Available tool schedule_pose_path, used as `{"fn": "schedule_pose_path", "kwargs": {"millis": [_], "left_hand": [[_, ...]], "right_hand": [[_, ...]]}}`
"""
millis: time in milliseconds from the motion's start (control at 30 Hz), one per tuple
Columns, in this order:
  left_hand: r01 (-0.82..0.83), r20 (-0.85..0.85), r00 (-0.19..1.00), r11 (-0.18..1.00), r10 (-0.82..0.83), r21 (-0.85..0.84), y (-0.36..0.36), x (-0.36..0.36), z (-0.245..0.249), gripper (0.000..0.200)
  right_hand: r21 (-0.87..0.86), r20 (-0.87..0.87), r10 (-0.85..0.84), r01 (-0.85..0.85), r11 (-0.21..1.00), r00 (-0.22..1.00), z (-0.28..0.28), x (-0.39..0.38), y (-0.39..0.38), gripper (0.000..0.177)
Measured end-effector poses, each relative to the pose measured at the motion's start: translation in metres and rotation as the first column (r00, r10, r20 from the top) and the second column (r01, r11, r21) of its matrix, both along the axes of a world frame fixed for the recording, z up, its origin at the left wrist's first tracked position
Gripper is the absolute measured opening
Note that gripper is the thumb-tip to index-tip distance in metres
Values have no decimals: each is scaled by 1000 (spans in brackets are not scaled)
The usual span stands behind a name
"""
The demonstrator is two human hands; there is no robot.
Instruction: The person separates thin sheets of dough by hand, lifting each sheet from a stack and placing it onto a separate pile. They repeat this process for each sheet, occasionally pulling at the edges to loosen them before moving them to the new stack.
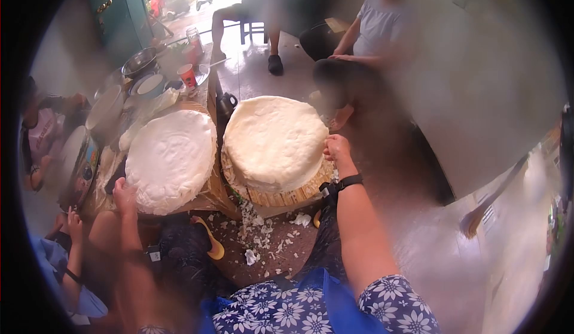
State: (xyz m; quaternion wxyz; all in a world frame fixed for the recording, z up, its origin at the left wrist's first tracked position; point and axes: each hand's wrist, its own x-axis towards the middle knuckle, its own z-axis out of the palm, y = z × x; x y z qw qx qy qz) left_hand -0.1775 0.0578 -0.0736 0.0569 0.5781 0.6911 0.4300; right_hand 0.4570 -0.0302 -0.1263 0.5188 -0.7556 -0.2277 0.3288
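Observation:
A thick, round, cream-white slab [275, 136] lies on a round wooden block [281, 197] in front of me. At its right edge is my right hand [338, 147], fingers curled in; whatever they pinch is too small to make out. To the left, a second round slab [173, 157], whiter and with a flaky rim, rests on the table. My left hand [125, 196] is at that slab's lower left edge, its fingers curled and slightly blurred. Any thing between them is hidden.
White scraps [257, 229] litter the floor below the block. A metal bowl [139, 62], a red paper cup [187, 75] and other dishes crowd the table's far end. People sit at left and beyond the block. A broom [472, 223] is at right.

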Motion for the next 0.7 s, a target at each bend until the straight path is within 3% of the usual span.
{"fn": "schedule_pose_path", "kwargs": {"millis": [33, 67, 133, 167, 233, 367, 500, 600, 700], "left_hand": [[-19, -72, 997, 999, 22, 43, -1, 10, 7, 46], [139, 31, 989, 970, -148, 200, 11, 10, -6, 45], [356, 359, 878, 933, -317, -48, -38, 89, 55, 41], [441, 506, 805, 883, -308, -164, -63, 129, 86, 40], [708, 647, 591, 695, -483, -128, -80, 169, 79, 36], [869, 772, 444, 429, -455, -246, -104, 234, 42, 47], [780, 770, 542, 543, -336, -312, -101, 267, -18, 59], [749, 881, 447, 603, -154, -274, -92, 279, -43, 61], [727, 901, 423, 629, -96, -275, -80, 284, -61, 56]], "right_hand": [[5, 1, 3, -3, 1000, 1000, 1, -1, -1, 20], [5, -2, 8, -8, 1000, 1000, 1, -3, -3, 20], [4, 16, -12, 12, 1000, 1000, 6, -7, -4, 20], [2, 22, -21, 21, 1000, 1000, 8, -8, -5, 20], [7, 8, -26, 26, 1000, 1000, 5, -7, -3, 19], [23, 1, -35, 35, 999, 999, -1, -7, 0, 18], [-9, 44, -27, 27, 1000, 999, -6, -2, -1, 15], [13, -2, -10, 11, 1000, 1000, 0, -4, -3, 13], [35, -77, 51, -48, 998, 996, -9, 7, 1, 11]]}}
